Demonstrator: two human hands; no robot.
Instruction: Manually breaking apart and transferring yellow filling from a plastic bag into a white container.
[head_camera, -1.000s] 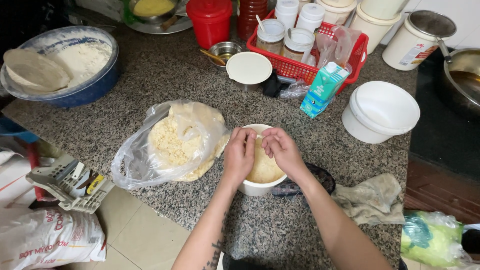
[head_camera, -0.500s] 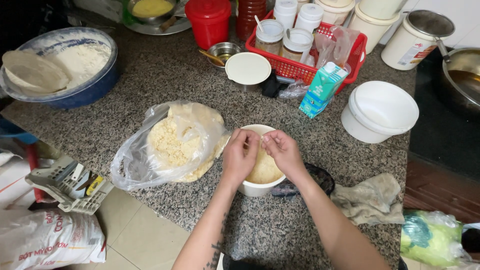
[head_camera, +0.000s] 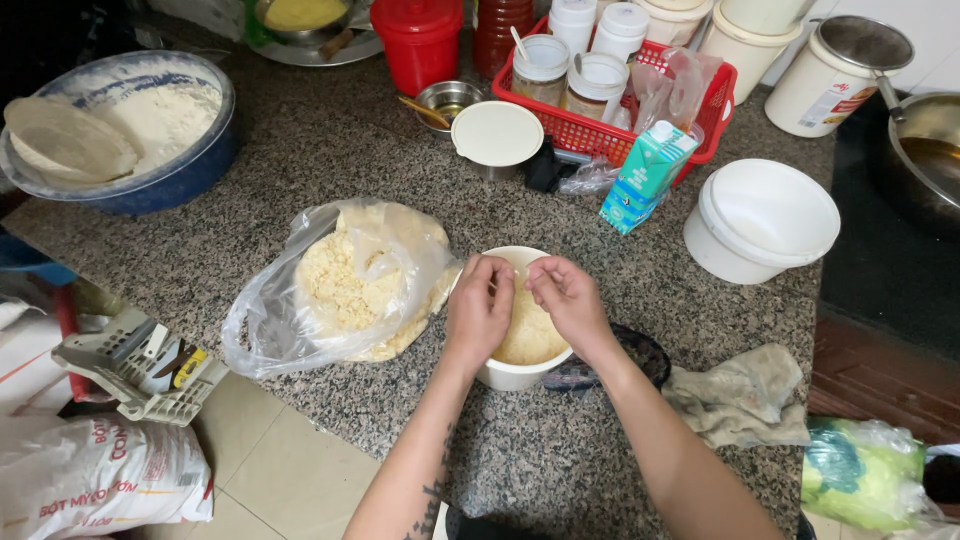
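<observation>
Red basket (head_camera: 600, 125) of jars, teal carton (head_camera: 645, 175), white tub (head_camera: 765, 220), blue flour basin (head_camera: 175, 170), crumpled rag (head_camera: 740, 395).

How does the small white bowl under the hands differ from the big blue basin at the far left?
The small white bowl holds pale yellow dough, with the left hand and right hand over it; the big blue basin holds white flour and a flat dough disc, untouched. The bowl is much smaller. Both stand on the granite counter.
</observation>
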